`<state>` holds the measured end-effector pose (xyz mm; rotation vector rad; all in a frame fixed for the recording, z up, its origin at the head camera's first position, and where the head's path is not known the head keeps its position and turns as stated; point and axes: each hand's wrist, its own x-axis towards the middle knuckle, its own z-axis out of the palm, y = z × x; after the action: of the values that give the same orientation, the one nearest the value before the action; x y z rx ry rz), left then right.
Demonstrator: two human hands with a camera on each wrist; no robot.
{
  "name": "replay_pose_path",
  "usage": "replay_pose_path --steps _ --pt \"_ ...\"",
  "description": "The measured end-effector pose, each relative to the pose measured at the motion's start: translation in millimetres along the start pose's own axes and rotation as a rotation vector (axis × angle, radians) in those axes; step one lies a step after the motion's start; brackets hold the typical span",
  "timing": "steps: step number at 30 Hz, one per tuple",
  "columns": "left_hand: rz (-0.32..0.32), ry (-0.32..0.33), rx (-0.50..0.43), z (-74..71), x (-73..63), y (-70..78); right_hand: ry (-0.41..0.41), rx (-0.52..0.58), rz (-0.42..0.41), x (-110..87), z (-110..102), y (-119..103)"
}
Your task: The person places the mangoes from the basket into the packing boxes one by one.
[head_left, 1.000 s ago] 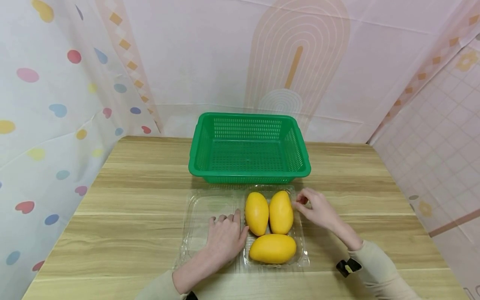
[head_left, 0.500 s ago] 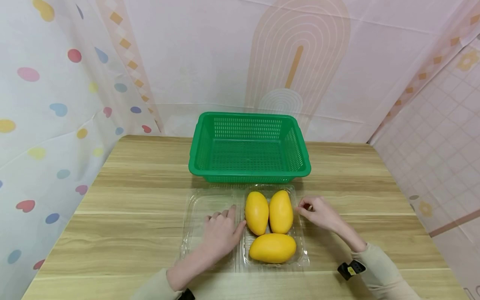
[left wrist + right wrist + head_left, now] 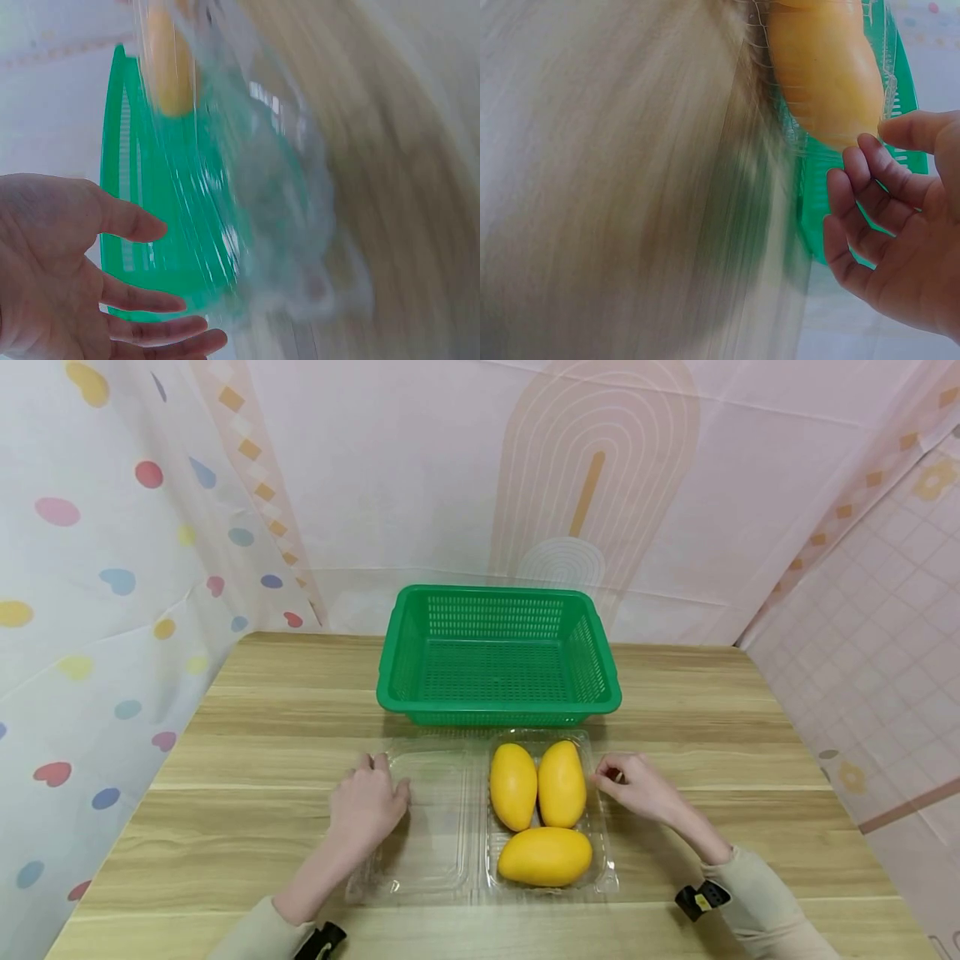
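Observation:
A hinged clear plastic clamshell container lies opened flat, its tray half (image 3: 603,860) on the right and its lid (image 3: 435,852) on the left. Three yellow mangoes are in the tray: two upright side by side, left mango (image 3: 513,787) and right mango (image 3: 562,783), and one mango (image 3: 545,857) crosswise in front. My right hand (image 3: 639,785) pinches the tray's right rim between thumb and index finger. At the lid's left edge is my left hand (image 3: 365,803), its fingers extended and apart in the left wrist view, with nothing gripped.
Just behind the container stands a green plastic basket (image 3: 498,708) with slotted walls and no contents. The wooden table (image 3: 247,760) extends to both sides. Patterned cloth (image 3: 405,468) hangs at the back and sides.
My left hand has moved left from the container's middle, beside the mangoes, across the lid to its left edge. My right hand has shifted slightly towards me along the tray's right rim.

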<state>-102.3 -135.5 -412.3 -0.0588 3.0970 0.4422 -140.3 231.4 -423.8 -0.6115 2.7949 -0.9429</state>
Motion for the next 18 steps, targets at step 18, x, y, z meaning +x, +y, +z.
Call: replay_pose_path --steps 18 --pt "-0.104 -0.252 -0.072 1.6 4.5 -34.2 0.003 -0.006 -0.004 0.7 3.7 0.5"
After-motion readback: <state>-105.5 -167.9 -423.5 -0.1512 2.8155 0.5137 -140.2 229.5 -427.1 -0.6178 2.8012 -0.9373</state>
